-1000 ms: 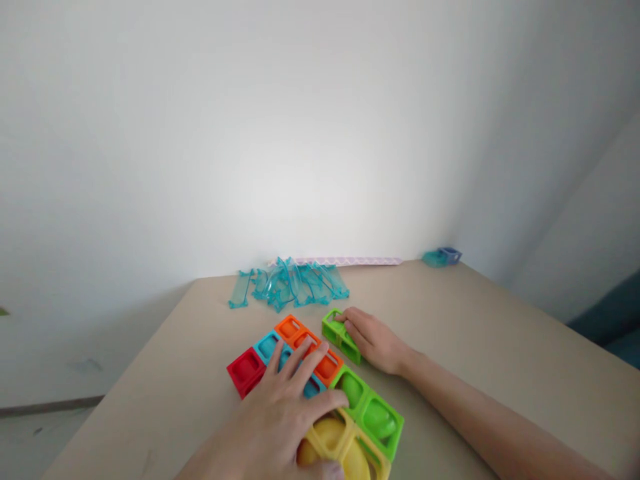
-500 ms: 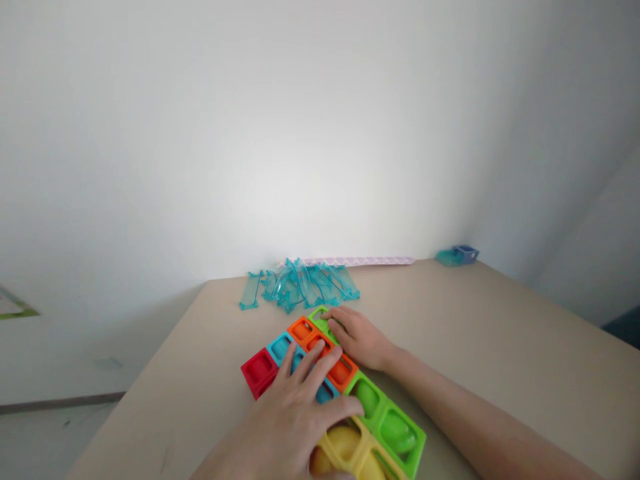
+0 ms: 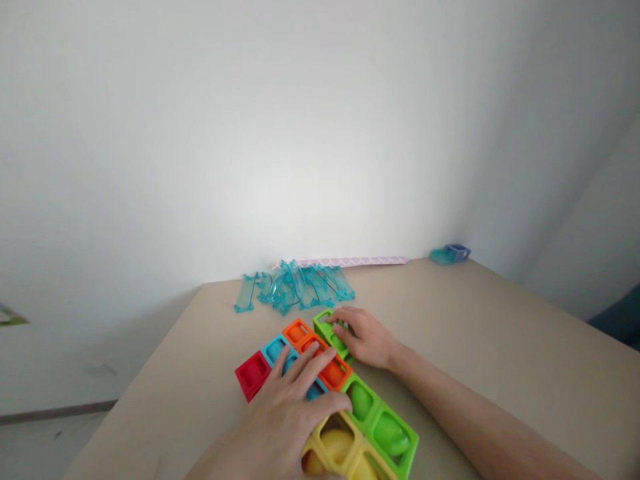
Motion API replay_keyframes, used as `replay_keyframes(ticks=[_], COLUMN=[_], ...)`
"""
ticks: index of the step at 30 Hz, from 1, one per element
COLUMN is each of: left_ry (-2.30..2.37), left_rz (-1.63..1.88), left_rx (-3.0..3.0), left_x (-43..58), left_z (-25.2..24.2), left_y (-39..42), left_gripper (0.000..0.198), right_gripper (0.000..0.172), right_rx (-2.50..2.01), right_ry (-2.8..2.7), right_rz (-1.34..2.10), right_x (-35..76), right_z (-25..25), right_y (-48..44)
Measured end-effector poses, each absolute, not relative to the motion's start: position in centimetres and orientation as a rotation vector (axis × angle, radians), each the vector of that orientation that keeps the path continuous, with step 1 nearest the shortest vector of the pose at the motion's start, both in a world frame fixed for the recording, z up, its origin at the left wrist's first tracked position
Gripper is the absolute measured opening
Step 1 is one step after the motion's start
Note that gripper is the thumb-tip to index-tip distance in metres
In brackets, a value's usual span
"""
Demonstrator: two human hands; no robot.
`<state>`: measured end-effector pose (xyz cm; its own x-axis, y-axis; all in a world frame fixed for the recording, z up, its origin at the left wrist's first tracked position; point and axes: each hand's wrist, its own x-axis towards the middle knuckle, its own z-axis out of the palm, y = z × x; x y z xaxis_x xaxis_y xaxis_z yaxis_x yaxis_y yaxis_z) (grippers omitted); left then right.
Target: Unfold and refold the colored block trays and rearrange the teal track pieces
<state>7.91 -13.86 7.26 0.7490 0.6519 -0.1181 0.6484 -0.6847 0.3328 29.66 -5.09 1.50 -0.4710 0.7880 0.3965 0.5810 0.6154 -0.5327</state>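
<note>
A cluster of coloured hollow blocks lies on the beige table (image 3: pixel 475 333): a red block (image 3: pixel 253 375), blue blocks (image 3: pixel 276 349), orange blocks (image 3: pixel 299 331), green blocks (image 3: pixel 387 433) and yellow blocks (image 3: pixel 340 450). My left hand (image 3: pixel 285 420) lies flat on the blue, orange and yellow blocks, fingers stretched out. My right hand (image 3: pixel 363 337) rests its fingers on a separate light-green block (image 3: pixel 327 330), which touches the orange row at the far end.
A heap of clear turquoise pieces (image 3: pixel 295 288) lies near the table's far edge, in front of a pale pink strip (image 3: pixel 360 261) along the white wall. A small blue and teal object (image 3: pixel 451 254) sits at the far right corner.
My right hand has slid the light-green block leftward until it sits against the orange blocks. My left hand has stayed pressed on the cluster. The view shifted slightly.
</note>
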Motion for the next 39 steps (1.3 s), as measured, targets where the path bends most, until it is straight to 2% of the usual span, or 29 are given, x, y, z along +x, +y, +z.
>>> replay_keyframes(ticks=[4,10,15,19,21,24,26,30,34,39], left_ry=[1.008,0.982,0.995,0.946,0.893,0.826,0.825,0.808,0.761,0.78], left_rz=[0.039,0.095,0.188,0.199,0.154,0.026,-0.043,-0.072,-0.037,-0.07], left_rx=[2.609,2.614,2.68,2.716,2.7,2.662,2.647,2.652,2.679,2.66], left_x=[7.9,7.0,6.4,6.5,6.4,6.3,6.2,6.4,6.6,6.7], left_z=[7.2,7.1,6.5,6.6,7.1,7.8,8.0,8.0,8.4,8.7], left_y=[-14.0,-13.7,-13.0,-13.0,-13.1,-13.0,-12.8,-12.4,-12.4,-12.5], left_gripper=[0.066,0.067,0.056,0.052,0.055,0.08,0.088,0.087,0.078,0.077], right_gripper=[0.026,0.028,0.024,0.025,0.03,0.036,0.042,0.042,0.039,0.044], right_rx=[-0.94,-0.977,-0.968,-0.802,-0.761,-0.765,-0.762,-0.772,-0.736,-0.703], right_ry=[-2.285,-2.26,-2.225,-2.516,-2.65,-2.781,-2.789,-2.772,-2.802,-2.779], right_rz=[0.505,0.485,0.28,0.384,0.376,0.253,0.164,0.153,0.178,0.041], right_x=[30.5,30.0,30.5,30.7,30.5,30.3,30.2,29.8,29.6,30.4], right_z=[1.7,1.8,5.1,7.8,7.9,6.5,5.6,5.3,6.0,5.6], right_y=[-5.7,-5.8,-9.4,-15.7,-18.0,-19.2,-19.0,-18.4,-18.1,-18.3])
